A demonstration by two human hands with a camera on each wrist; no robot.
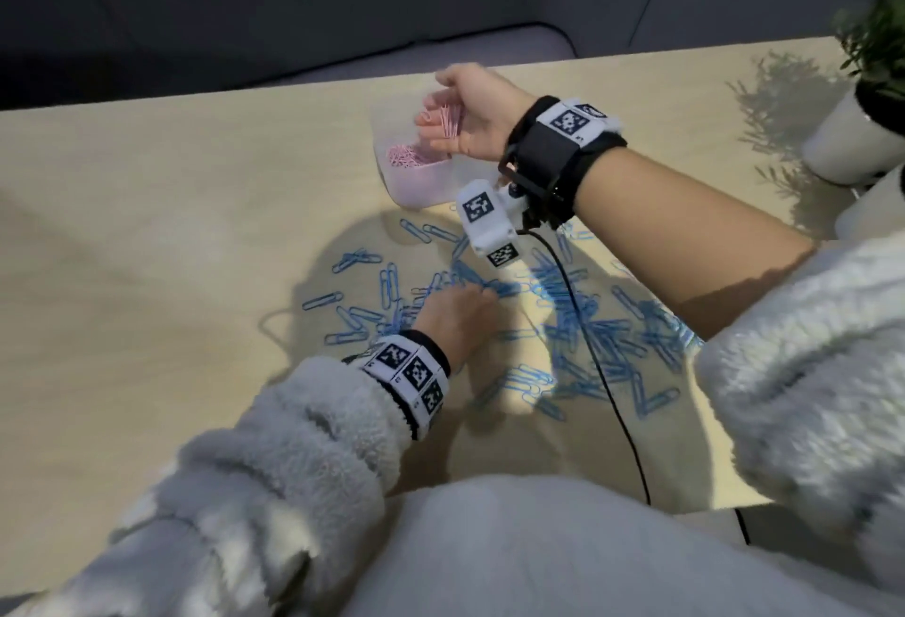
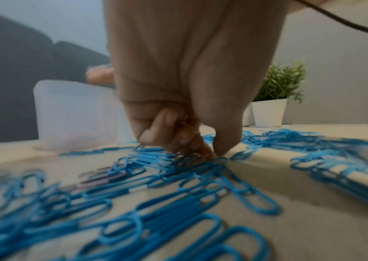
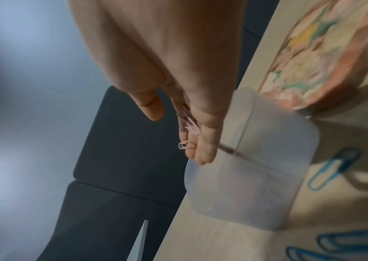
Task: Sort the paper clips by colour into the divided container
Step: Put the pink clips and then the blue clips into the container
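My right hand (image 1: 440, 102) hovers palm-up and tilted over the translucent divided container (image 1: 431, 190), fingers straight, with a bunch of pink paper clips (image 1: 450, 119) lying on them. In the right wrist view the pink clips (image 3: 190, 127) slide along the fingers (image 3: 203, 148) above the container (image 3: 256, 176). More pink clips (image 1: 406, 158) lie in its left compartment. Blue paper clips (image 1: 587, 322) are scattered over the table. My left hand (image 1: 485, 291) reaches into them. Thumb and forefinger of the left hand (image 2: 215, 155) pinch a clip in the blue pile (image 2: 156, 220); its colour is unclear.
A potted plant in a white pot (image 1: 876, 77) stands at the table's far right corner. A black cable (image 1: 607, 396) runs from my right wrist across the blue clips. A floral-patterned object (image 3: 312, 61) lies behind the container. A few pinkish clips (image 2: 102, 178) sit among the blue ones.
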